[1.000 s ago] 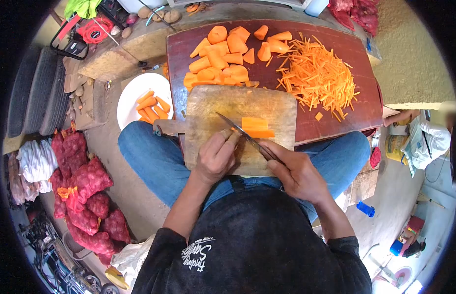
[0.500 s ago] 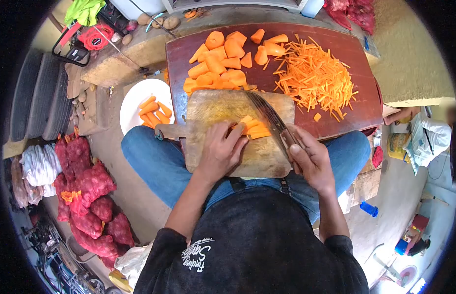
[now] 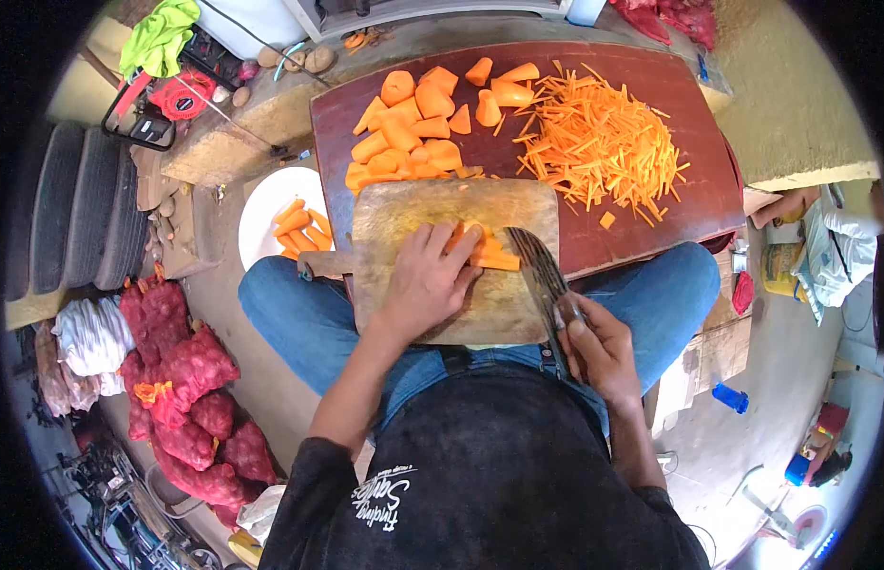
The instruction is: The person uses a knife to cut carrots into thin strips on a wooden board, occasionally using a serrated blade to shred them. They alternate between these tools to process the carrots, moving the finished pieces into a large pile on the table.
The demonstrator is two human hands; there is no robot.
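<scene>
My left hand (image 3: 427, 281) rests on the wooden cutting board (image 3: 504, 309), its bent fingers pressing on a small stack of carrot slices (image 3: 496, 256). In my right hand (image 3: 599, 350) is a knife (image 3: 537, 266), gripped by its handle. The blade slants up and to the left over the board's right part, just right of the carrot slices. Across my lap lies the board, its handle (image 3: 326, 263) pointing left. Beyond it on the dark red table are chunks of carrot (image 3: 401, 133) and, farther right, a heap of carrot sticks (image 3: 604, 142).
A white plate (image 3: 259, 214) with several carrots stands at the left of the table (image 3: 694, 190). Red net sacks (image 3: 185, 370) lie on the floor at left, near stacked tyres (image 3: 71, 214). A blue object (image 3: 730, 398) is on the floor at right.
My right hand has drawn the knife back toward me, its tip now lower and farther right. The left hand remains on the carrot slices, fingers slightly more spread. The whole view has shifted a little.
</scene>
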